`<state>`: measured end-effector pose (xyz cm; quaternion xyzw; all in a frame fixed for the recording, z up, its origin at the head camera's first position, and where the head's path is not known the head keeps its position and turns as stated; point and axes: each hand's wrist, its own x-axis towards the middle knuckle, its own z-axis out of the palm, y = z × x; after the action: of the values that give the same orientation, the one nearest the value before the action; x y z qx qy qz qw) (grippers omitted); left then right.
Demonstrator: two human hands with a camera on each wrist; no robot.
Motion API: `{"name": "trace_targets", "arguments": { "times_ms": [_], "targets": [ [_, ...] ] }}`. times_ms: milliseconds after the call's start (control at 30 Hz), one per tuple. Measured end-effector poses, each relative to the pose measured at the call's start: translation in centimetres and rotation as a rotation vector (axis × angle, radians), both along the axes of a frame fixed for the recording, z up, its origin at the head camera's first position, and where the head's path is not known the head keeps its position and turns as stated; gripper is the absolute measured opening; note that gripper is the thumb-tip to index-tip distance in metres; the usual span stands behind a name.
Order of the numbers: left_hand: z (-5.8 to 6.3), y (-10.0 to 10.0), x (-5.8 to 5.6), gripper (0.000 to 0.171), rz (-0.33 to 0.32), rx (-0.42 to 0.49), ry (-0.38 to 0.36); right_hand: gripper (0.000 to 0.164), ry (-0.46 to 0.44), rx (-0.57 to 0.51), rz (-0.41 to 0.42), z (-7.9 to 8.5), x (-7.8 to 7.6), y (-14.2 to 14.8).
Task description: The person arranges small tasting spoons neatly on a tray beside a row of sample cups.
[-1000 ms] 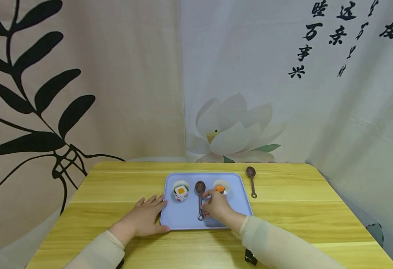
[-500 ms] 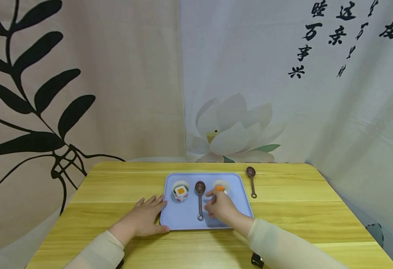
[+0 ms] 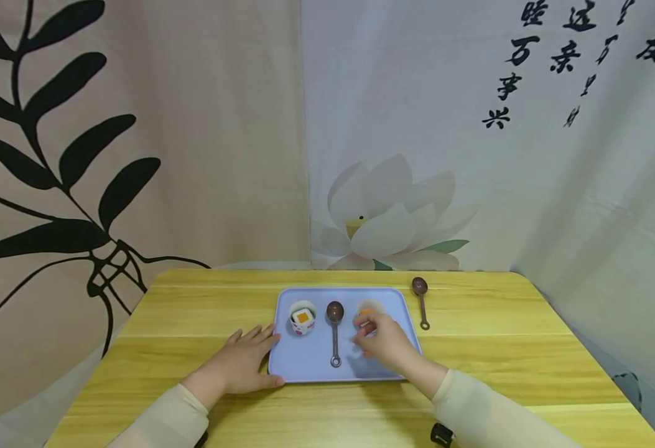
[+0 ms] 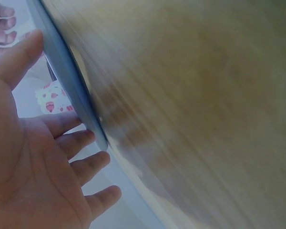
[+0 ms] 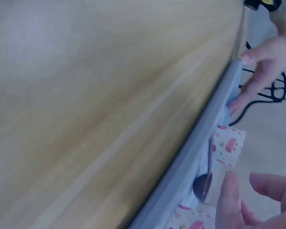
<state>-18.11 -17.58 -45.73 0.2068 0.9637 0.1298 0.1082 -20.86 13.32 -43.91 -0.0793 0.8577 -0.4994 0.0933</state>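
Left hand (image 3: 242, 364): fingers straight and spread, gripping nothing, laid against the left edge of the light-blue tray (image 3: 307, 367). Right hand (image 3: 387, 343): above the tray's right part, fingers loosely bent, thumb and forefinger apart, nothing between them. Brown spoon (image 3: 335, 330) lies mid-tray, bowl toward the far edge, between patterned left cup (image 3: 302, 327) and right cup (image 3: 379, 307), the latter partly hidden by the right hand. Second brown spoon (image 3: 422, 303): on the wooden table (image 3: 193, 311), right of the tray.
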Motion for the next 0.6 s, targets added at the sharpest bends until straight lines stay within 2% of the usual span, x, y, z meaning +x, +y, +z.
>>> {"name": "trace_targets", "arguments": {
  "times_ms": [267, 600],
  "targets": [
    [0.2, -0.1, 0.0, 0.095, -0.004, 0.027, -0.008, 0.027, -0.007, -0.066, -0.038, 1.3, -0.3, 1.6],
    [-0.1, -0.1, -0.1, 0.096, 0.005, 0.013, -0.003, 0.032, -0.037, -0.073, -0.059, 2.8, 0.1, 3.4]
  ]
}}
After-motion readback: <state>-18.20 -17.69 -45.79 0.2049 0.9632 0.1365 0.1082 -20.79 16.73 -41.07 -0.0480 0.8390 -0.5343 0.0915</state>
